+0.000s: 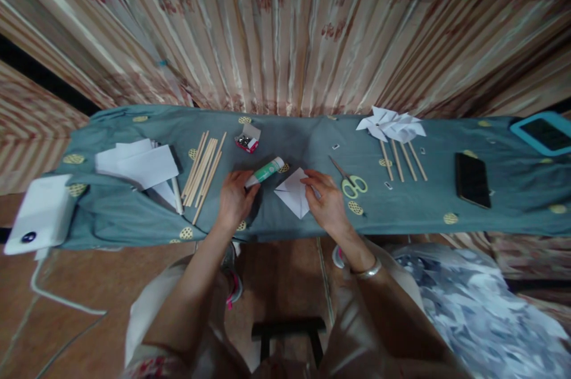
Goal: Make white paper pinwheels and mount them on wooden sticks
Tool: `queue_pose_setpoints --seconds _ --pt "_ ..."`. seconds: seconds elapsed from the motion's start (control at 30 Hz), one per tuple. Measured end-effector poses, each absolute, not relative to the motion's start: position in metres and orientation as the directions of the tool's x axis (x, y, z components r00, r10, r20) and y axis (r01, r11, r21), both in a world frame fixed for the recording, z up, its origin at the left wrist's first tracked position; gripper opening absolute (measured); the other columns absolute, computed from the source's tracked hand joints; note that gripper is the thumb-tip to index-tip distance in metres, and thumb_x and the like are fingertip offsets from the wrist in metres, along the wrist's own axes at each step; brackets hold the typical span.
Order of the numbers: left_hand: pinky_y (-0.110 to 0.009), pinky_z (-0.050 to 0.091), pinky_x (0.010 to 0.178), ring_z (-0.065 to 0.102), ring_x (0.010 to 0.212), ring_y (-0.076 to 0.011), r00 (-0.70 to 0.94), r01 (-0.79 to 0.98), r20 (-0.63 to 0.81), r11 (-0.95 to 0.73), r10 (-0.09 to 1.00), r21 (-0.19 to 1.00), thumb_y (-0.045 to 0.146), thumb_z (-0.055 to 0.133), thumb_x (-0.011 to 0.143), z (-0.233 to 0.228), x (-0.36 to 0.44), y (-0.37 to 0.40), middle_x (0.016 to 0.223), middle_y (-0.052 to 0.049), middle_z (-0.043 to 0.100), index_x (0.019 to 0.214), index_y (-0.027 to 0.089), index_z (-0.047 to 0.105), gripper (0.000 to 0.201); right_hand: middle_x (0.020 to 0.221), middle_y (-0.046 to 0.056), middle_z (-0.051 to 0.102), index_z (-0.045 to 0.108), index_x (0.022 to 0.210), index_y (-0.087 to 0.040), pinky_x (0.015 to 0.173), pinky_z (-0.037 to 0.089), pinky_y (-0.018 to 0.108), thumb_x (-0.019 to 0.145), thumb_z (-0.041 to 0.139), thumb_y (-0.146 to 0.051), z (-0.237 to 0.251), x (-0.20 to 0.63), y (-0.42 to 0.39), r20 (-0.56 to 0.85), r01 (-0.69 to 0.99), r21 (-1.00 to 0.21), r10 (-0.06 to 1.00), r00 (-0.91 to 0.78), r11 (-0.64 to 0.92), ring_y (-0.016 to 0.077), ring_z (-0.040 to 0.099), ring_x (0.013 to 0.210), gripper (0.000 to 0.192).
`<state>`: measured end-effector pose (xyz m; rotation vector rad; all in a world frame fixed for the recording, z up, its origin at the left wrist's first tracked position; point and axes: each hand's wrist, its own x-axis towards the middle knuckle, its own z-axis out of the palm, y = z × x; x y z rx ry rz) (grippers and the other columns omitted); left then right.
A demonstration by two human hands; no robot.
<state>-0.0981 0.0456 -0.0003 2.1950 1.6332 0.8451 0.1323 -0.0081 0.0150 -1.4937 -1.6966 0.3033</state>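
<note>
Two hands at frame centre | left hand (234, 200) closed round the lower end of the glue stick (264, 172), long axis slanting up-right toward the paper | folded white paper (294, 191) just right of the stick | right hand (327, 200) fingers spread, pressing the paper's right edge | scissors (351, 181) just right, untouched

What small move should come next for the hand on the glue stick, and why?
Probably lift the glue stick toward the folded white paper. The left hand grips its lower end while it lies tilted on the cloth-covered table, and the right hand presses the paper flat beside it, so paper and glue look ready to meet. Whether the cap is off cannot be told.
</note>
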Motion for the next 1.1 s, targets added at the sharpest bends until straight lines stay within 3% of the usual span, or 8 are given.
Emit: queue_pose_setpoints --seconds 0.1,0.2,0.3,0.43,0.57,0.73,0.9,1.1 --pt "-0.04 0.051 0.09 0.064 0.098 -0.0268 0.154 0.675 0.268 -0.3 0.951 0.674 0.037 0.06 0.086 0.006 -0.093 0.043 0.101 -0.01 0.071 0.106 0.017 0.07 0.03 0.116 0.008 0.074 0.073 0.098 -0.025 0.103 0.049 0.047 0.09 0.049 -0.021 0.018 0.133 -0.01 0.408 0.665 -0.7 0.91 0.074 0.259 0.024 0.065 0.112 0.026" --pt "-0.036 0.052 0.086 0.066 0.093 -0.0237 0.138 0.469 0.199 -0.241 0.97 0.85 0.044 0.064 0.083 0.016 -0.081 0.035 0.099 -0.008 0.072 0.105 0.017 0.071 0.036 0.11 0.007 0.075 0.073 0.099 -0.025 0.094 0.054 0.042 0.089 0.055 -0.029 0.021 0.132 -0.012 0.285 0.503 -0.845 0.949 0.137 0.181 0.0238 0.068 0.105 0.021" --pt "-0.033 0.053 0.079 0.066 0.087 -0.0212 0.23 0.241 0.064 -0.12 0.971 0.963 0.046 0.068 0.079 0.024 -0.065 0.023 0.098 -0.008 0.072 0.105 0.014 0.071 0.041 0.095 0.005 0.077 0.072 0.098 -0.024 0.079 0.057 0.035 0.081 0.068 -0.042 0.024 0.127 -0.011 0.054 0.132 -0.99 0.993 0.105 0.04 0.0212 0.071 0.087 0.026" --pt "-0.032 0.052 0.079 0.066 0.086 -0.0206 0.329 0.103 -0.014 -0.021 0.944 0.995 0.044 0.072 0.076 0.025 -0.049 0.009 0.097 -0.008 0.073 0.102 0.015 0.073 0.039 0.089 0.0 0.077 0.073 0.09 -0.023 0.083 0.056 0.031 0.069 0.081 -0.047 0.026 0.119 -0.012 -0.129 -0.311 -0.944 0.991 0.038 -0.111 0.0168 0.07 0.082 0.033" --pt "-0.032 0.051 0.078 0.065 0.084 -0.0201 0.35 0.101 -0.011 -0.026 0.937 0.994 0.043 0.072 0.077 0.025 -0.047 0.006 0.093 -0.007 0.072 0.101 0.016 0.075 0.036 0.08 0.0 0.075 0.073 0.081 -0.021 0.074 0.056 0.029 0.062 0.087 -0.05 0.027 0.12 -0.011 -0.231 -0.446 -0.878 0.97 0.079 -0.173 0.0153 0.067 0.073 0.037" --pt "-0.033 0.053 0.078 0.066 0.086 -0.021 0.308 0.248 0.015 -0.095 0.951 0.964 0.042 0.071 0.08 0.022 -0.064 0.011 0.097 -0.008 0.072 0.105 0.016 0.075 0.037 0.071 -0.002 0.071 0.065 0.076 -0.021 0.061 0.057 0.024 0.06 0.09 -0.046 0.032 0.138 -0.006 -0.361 -0.588 -0.783 0.918 0.162 -0.204 0.0125 0.066 0.063 0.038" --pt "-0.043 0.051 0.098 0.063 0.108 -0.0252 0.316 0.526 0.182 -0.331 0.931 0.783 0.03 0.064 0.084 0.013 -0.077 0.02 0.117 -0.01 0.069 0.118 0.019 0.071 0.035 0.073 -0.002 0.073 0.063 0.081 -0.022 0.061 0.059 0.021 0.066 0.085 -0.052 0.032 0.145 -0.007 -0.413 -0.657 -0.701 0.909 0.057 -0.277 0.0119 0.069 0.064 0.04" --pt "-0.045 0.051 0.101 0.06 0.113 -0.027 0.402 0.642 0.258 -0.471 0.879 0.605 0.02 0.057 0.085 0.004 -0.074 0.027 0.122 -0.01 0.067 0.124 0.02 0.066 0.04 0.084 0.003 0.076 0.065 0.089 -0.024 0.065 0.061 0.027 0.072 0.075 -0.061 0.029 0.14 -0.01 -0.39 -0.594 -0.746 0.921 0.021 -0.302 0.0186 0.073 0.079 0.042"
